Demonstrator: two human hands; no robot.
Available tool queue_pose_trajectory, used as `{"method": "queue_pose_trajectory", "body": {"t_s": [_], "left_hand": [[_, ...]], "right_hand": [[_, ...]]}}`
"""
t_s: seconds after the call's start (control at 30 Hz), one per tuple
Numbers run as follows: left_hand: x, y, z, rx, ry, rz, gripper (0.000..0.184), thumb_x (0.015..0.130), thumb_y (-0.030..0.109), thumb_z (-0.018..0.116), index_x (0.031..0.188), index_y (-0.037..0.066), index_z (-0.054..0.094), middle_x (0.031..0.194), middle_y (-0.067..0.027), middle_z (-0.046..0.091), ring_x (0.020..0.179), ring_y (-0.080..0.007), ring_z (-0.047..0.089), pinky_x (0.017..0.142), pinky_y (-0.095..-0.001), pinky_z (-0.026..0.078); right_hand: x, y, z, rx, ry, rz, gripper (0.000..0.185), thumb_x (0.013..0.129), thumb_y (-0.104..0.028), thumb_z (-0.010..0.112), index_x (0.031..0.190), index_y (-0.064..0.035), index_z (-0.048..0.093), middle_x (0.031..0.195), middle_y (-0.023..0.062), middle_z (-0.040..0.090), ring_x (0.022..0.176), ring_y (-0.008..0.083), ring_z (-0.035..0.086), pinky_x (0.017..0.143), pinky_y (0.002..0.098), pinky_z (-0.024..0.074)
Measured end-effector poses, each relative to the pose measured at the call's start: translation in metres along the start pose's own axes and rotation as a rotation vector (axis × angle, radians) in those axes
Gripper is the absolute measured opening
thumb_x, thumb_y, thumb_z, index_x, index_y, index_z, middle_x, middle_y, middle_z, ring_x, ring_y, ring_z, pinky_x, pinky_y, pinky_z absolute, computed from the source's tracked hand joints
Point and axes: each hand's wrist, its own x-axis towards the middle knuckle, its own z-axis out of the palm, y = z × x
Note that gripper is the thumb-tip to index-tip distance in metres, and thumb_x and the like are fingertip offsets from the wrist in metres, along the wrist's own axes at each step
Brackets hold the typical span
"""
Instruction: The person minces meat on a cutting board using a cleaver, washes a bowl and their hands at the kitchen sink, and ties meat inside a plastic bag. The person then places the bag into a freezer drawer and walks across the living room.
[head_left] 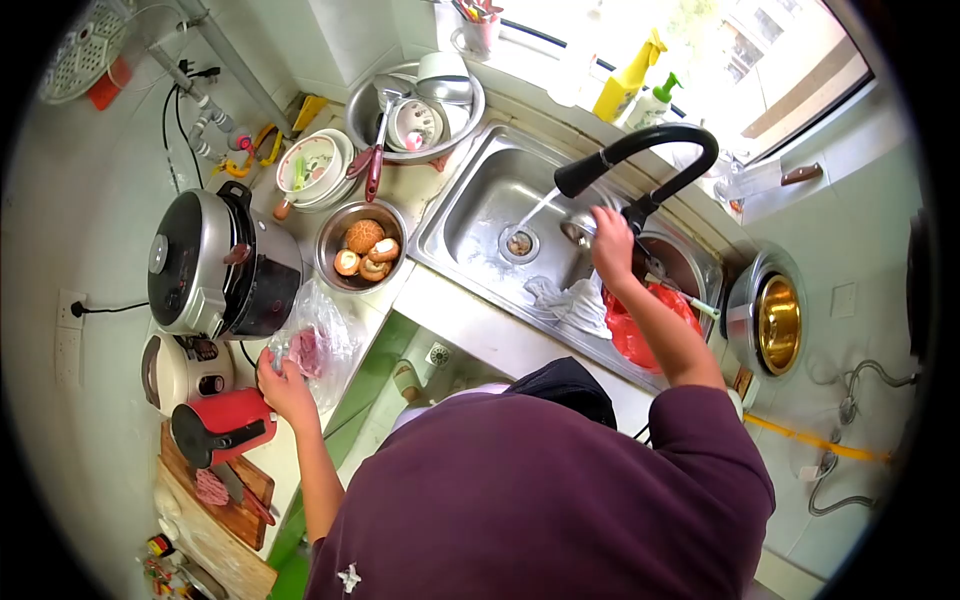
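My left hand is at the counter's edge, its fingers closed on the near edge of a clear plastic bag with pink meat in it. My right hand is over the sink, close to the base of the black faucet. Its fingers are curled, and what they grip is hidden. Just left of them is a shiny metal piece, too small to name. Water runs from the faucet toward the drain. A white cloth lies on the sink's near side.
A steel bowl of mushrooms stands left of the sink. Beyond it are stacked bowls and a basin of dishes. A pressure cooker, red kettle and cutting board with a knife line the left side.
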Motion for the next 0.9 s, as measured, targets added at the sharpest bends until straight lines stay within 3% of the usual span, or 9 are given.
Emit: {"method": "queue_pose_trajectory", "body": {"t_s": [0.17, 0.27, 0.37, 0.5, 0.63, 0.7, 0.73, 0.83, 0.9], "left_hand": [[-0.001, -0.005, 0.008, 0.019, 0.003, -0.017, 0.039, 0.088, 0.017, 0.055, 0.124, 0.003, 0.054, 0.115, -0.0132, 0.060, 0.104, -0.0323, 0.055, 0.088, -0.0424, 0.043], [-0.001, 0.008, 0.004, 0.016, -0.020, -0.032, 0.039, 0.087, 0.016, 0.054, 0.125, 0.005, 0.054, 0.115, -0.0125, 0.061, 0.099, -0.0310, 0.057, 0.086, -0.0421, 0.043], [-0.001, 0.002, 0.009, 0.021, -0.026, -0.031, 0.039, 0.087, 0.015, 0.055, 0.124, 0.005, 0.054, 0.115, -0.0117, 0.061, 0.097, -0.0301, 0.058, 0.086, -0.0420, 0.042], [0.000, 0.001, 0.004, 0.036, -0.035, -0.015, 0.039, 0.087, 0.015, 0.055, 0.124, 0.005, 0.054, 0.115, -0.0110, 0.061, 0.099, -0.0307, 0.056, 0.086, -0.0412, 0.042], [0.000, -0.001, -0.001, 0.057, -0.029, -0.032, 0.039, 0.087, 0.017, 0.056, 0.124, 0.006, 0.053, 0.115, -0.0106, 0.060, 0.101, -0.0310, 0.055, 0.087, -0.0427, 0.040], [-0.003, -0.002, -0.001, 0.036, -0.036, -0.053, 0.039, 0.087, 0.017, 0.057, 0.125, 0.006, 0.053, 0.115, -0.0107, 0.060, 0.102, -0.0312, 0.055, 0.087, -0.0431, 0.040], [-0.003, -0.003, -0.001, 0.028, -0.042, -0.057, 0.040, 0.087, 0.018, 0.057, 0.125, 0.006, 0.053, 0.115, -0.0108, 0.060, 0.102, -0.0313, 0.054, 0.087, -0.0433, 0.039], [-0.004, -0.013, 0.001, 0.059, 0.020, 0.025, 0.040, 0.088, 0.018, 0.057, 0.125, 0.005, 0.053, 0.115, -0.0113, 0.060, 0.102, -0.0312, 0.054, 0.088, -0.0433, 0.039], [-0.007, -0.013, -0.002, 0.031, -0.016, -0.018, 0.040, 0.088, 0.018, 0.057, 0.125, 0.005, 0.053, 0.114, -0.0123, 0.060, 0.100, -0.0312, 0.054, 0.087, -0.0429, 0.040]], "right_hand": [[-0.041, 0.109, 0.021, 0.479, -0.194, 0.476, 0.039, 0.079, -0.004, 0.041, 0.114, 0.0011, 0.057, 0.108, 0.0206, 0.063, 0.104, 0.0332, 0.059, 0.094, 0.0367, 0.0438], [-0.033, 0.100, -0.003, 0.396, -0.211, 0.466, 0.039, 0.079, -0.004, 0.042, 0.114, 0.0006, 0.057, 0.107, 0.0215, 0.063, 0.105, 0.0330, 0.059, 0.094, 0.0366, 0.0437], [-0.037, 0.097, 0.004, 0.249, -0.154, 0.297, 0.039, 0.080, -0.003, 0.043, 0.117, -0.0023, 0.056, 0.110, 0.0222, 0.061, 0.105, 0.0375, 0.058, 0.092, 0.0410, 0.0445], [-0.016, 0.009, -0.031, 0.196, -0.149, 0.033, 0.043, 0.076, 0.009, 0.043, 0.117, 0.0001, 0.055, 0.115, 0.0220, 0.059, 0.108, 0.0380, 0.056, 0.095, 0.0408, 0.0435], [-0.003, -0.029, 0.010, 0.724, -0.147, 0.049, 0.055, 0.074, 0.010, 0.045, 0.128, -0.0015, 0.049, 0.120, 0.0195, 0.058, 0.113, 0.0370, 0.055, 0.099, 0.0394, 0.0419], [-0.004, -0.053, 0.029, 0.065, -0.321, 0.128, 0.058, 0.078, 0.006, 0.048, 0.134, -0.0064, 0.046, 0.116, 0.0152, 0.059, 0.108, 0.0356, 0.056, 0.095, 0.0406, 0.0431], [-0.008, -0.065, 0.024, -0.239, -0.359, -0.164, 0.055, 0.082, 0.001, 0.049, 0.136, -0.0110, 0.045, 0.109, 0.0123, 0.060, 0.101, 0.0346, 0.057, 0.088, 0.0435, 0.0457], [0.003, -0.095, 0.053, 0.081, -0.200, -0.051, 0.052, 0.084, -0.001, 0.048, 0.135, -0.0121, 0.046, 0.108, 0.0132, 0.058, 0.098, 0.0356, 0.056, 0.081, 0.0465, 0.0474], [0.008, -0.109, 0.057, 0.153, -0.182, -0.129, 0.050, 0.084, -0.002, 0.048, 0.132, -0.0113, 0.048, 0.108, 0.0142, 0.059, 0.100, 0.0351, 0.056, 0.081, 0.0456, 0.0478]]}}
